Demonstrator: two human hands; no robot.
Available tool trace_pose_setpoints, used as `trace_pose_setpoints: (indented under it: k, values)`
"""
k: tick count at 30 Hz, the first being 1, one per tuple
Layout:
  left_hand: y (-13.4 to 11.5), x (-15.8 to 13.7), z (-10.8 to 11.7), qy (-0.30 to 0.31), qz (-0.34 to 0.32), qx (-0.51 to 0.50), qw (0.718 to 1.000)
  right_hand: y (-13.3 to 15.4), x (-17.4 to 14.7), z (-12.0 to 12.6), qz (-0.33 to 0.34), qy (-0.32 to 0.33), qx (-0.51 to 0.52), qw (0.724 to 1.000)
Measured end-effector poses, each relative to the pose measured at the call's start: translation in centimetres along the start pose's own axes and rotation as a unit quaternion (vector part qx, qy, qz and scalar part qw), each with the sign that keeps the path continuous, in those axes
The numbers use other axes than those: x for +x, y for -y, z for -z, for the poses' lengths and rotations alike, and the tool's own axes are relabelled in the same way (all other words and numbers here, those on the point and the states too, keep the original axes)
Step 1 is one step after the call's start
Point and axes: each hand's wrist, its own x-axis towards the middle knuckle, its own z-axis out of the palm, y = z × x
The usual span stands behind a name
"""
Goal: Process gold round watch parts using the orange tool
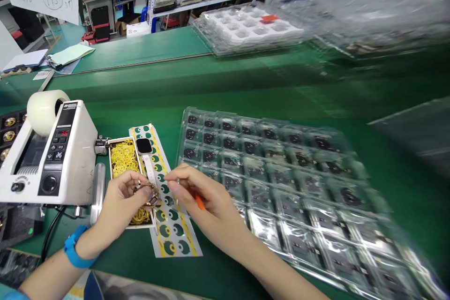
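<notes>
My left hand [121, 201] grips a gold-coloured watch case [149, 193] over a small tray of yellow rubber bands [123, 157]. My right hand [198, 201] holds an orange-handled tool [199, 203], its tip close to the watch case and to a sticker sheet [174, 232] with green and yellow labels. A smartwatch with a white strap [145, 149] lies on that sheet, just beyond my hands. A blue band is around my left wrist.
A white tape dispenser [52, 154] with a tape roll stands at the left. A clear blister tray [281, 187] of several bagged dark parts lies to the right. More trays [246, 28] sit at the back, with papers [66, 55] at the far left.
</notes>
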Motion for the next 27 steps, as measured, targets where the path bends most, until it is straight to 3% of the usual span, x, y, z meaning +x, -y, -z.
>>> trace_pose_setpoints:
  k: [5,10,22,25,27]
  values:
    - [-0.2,-0.2,0.0,0.036,0.022,0.012,0.999,0.0,0.1,-0.1,-0.021,0.110,0.050,0.992]
    - [-0.3,-0.1,-0.1,0.014,-0.037,0.045,0.998,-0.1,-0.1,-0.8,-0.016,0.121,0.048,0.991]
    - [0.1,0.0,0.1,0.013,-0.035,0.063,0.997,0.1,0.2,-0.8,-0.154,0.152,0.136,0.967]
    - [0.5,0.0,0.3,-0.013,-0.135,0.148,0.980,0.0,0.3,-1.1,-0.210,0.132,0.169,0.954]
    - [1.1,0.0,0.5,-0.052,-0.289,0.263,0.919,0.0,0.4,-1.2,-0.233,0.119,0.193,0.946]
